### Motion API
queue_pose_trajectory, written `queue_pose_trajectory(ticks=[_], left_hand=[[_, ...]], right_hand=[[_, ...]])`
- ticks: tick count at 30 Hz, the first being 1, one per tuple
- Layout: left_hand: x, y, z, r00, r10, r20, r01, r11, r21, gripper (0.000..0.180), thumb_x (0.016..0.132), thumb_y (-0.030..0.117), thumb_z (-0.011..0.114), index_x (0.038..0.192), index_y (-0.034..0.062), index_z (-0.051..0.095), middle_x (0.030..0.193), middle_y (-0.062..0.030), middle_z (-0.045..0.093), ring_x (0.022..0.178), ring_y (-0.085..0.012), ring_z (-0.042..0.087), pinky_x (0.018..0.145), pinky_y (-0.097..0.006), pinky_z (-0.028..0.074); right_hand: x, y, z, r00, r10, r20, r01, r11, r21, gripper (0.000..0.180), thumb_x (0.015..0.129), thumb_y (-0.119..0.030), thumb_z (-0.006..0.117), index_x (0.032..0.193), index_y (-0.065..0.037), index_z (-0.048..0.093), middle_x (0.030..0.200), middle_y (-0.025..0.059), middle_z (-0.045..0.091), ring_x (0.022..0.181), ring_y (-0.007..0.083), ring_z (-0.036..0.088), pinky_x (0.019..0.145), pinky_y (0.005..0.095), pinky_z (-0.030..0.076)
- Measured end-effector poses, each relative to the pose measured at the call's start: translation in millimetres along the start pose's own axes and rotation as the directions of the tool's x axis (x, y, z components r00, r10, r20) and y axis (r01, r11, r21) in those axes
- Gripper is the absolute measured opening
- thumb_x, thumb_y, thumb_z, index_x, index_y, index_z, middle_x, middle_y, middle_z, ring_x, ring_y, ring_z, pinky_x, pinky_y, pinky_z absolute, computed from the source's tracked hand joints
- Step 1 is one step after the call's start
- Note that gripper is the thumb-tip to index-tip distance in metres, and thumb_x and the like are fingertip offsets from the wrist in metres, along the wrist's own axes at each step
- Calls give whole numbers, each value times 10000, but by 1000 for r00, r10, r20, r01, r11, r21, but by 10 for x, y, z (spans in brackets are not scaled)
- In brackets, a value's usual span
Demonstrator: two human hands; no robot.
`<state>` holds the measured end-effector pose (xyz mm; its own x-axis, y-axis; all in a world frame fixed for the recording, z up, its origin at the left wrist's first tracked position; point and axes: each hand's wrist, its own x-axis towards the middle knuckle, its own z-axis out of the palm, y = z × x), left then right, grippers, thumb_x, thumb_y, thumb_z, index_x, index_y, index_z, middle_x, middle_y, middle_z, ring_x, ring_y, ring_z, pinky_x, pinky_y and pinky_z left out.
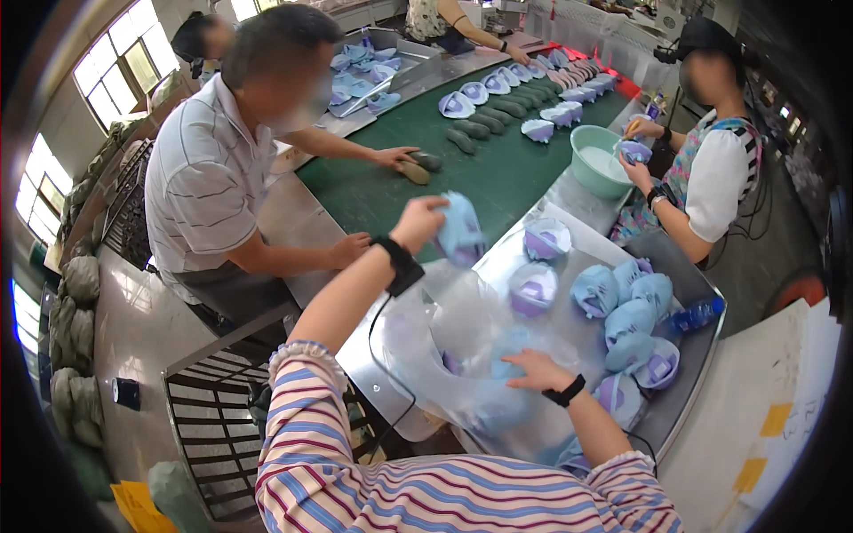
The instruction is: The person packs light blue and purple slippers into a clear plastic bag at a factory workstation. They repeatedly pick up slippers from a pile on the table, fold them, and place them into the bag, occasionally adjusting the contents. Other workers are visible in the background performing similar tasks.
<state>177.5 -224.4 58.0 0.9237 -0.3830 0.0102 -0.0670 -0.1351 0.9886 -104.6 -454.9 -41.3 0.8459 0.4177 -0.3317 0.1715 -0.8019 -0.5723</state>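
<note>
Unpacking was partway: left hand (419,222) gripped one light-blue moulded shoe upper (459,233); right hand (531,369) lay open-fingered inside clear plastic bag (444,333). Several uppers were already laid on grey metal tray (702,298).

Across from me: green conveyor belt (498,169) carrying dark shoe lasts (484,124); teal basin (597,158) at its right edge; blue water bottle (693,315) on my tray; stuffed sacks (75,329), possibly material, along the left wall.

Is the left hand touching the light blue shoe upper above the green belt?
Touching. The head view shows the left hand gripping the light blue shoe upper at its edge.
</note>
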Motion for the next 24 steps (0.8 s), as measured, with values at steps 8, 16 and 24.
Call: queue_pose_trajectory(ticks=[8,16,24], left_hand=[[286,149,-11,968,-216,128,245,922,-299,293,763,17,453,1013,30,606,824,-36,576,679,-129,556,577,-268,457],[664,-185,-190,981,-140,-136,84,932,-352,281,763,-12,485,1002,39,624,835,-41,604,702,-133,564,551,-294,459],[339,553,-740,978,-10,-210,48,984,174,526,767,206,570,1213,-33,426,1054,-120,549,964,-179,523,812,-307,418]], right_hand=[[-239,43,2,992,2,-125,15,991,137,560,735,-378,638,1187,-74,511,1172,176,528,1173,381,399,973,414,333],[-323,-34,-29,989,27,-144,-3,987,159,540,743,-342,626,1199,-83,494,1218,151,503,1198,384,371,971,425,339],[-301,-96,-43,926,194,-325,-73,934,349,287,770,-171,556,1025,-47,599,1039,142,592,975,295,529,849,371,415]])
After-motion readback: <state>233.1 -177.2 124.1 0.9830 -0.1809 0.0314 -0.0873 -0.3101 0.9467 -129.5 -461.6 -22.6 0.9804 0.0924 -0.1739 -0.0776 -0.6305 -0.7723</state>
